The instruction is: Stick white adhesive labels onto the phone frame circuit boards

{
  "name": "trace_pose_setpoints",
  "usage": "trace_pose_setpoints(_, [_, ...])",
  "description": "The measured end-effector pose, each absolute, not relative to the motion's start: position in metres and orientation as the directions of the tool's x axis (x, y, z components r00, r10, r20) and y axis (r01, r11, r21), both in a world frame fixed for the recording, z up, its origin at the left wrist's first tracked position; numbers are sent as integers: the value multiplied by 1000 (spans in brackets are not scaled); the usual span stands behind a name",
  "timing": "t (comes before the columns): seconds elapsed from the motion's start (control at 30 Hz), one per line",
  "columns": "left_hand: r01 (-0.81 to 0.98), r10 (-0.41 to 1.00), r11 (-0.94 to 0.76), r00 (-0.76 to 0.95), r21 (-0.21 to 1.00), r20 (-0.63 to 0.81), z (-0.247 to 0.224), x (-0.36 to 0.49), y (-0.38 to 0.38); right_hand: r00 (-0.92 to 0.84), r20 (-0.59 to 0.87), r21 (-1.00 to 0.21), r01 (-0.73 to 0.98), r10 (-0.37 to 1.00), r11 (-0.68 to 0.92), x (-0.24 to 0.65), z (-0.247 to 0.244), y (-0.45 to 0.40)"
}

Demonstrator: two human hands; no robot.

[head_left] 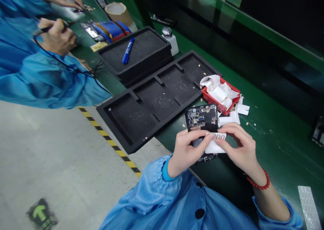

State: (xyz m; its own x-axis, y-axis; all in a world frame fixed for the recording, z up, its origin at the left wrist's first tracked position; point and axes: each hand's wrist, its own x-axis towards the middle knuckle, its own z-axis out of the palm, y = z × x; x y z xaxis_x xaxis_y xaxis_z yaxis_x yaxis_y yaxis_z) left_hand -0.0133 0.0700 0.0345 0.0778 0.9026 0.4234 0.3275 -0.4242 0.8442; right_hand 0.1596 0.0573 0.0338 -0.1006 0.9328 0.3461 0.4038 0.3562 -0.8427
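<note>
Between my hands is a small white sheet point(215, 147) with grey marks along its upper part. My left hand point(188, 147) pinches its left side between thumb and forefinger. The right side is pinched by my right hand point(240, 147), which has a red bracelet at the wrist. Beneath the sheet lies an opened phone point(202, 117) with its circuit board showing; my hands hide its middle. A red tray point(234, 91) filled with crumpled white paper strips stands just beyond the phone, and more strips point(229, 118) lie beside it on the green table.
A long black compartment tray point(162, 100) lies to the left, behind it a black box point(136, 64) with a blue marker point(128, 50). A white bottle point(170, 41) stands behind. Another person's hands point(59, 37) work at upper left. A sticker sheet point(309, 206) is lower right.
</note>
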Motion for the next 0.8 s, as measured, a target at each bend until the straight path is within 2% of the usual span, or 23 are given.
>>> trace_pose_setpoints(0.2, [308,913,-404,84,862,398,35,-11,70,-127,396,-800,438,909,410,160,36,60])
trace_pose_setpoints(0.33, [307,895,-440,81,844,438,34,-11,71,-186,418,-765,456,889,455,164,39,60])
trace_pose_setpoints(0.63, [223,862,-506,105,833,495,35,-7,72,-187,424,-751,475,886,459,166,43,58])
trace_pose_setpoints(0.8, [255,865,-500,105,827,491,34,-8,73,-264,354,-752,491,897,441,179,49,60])
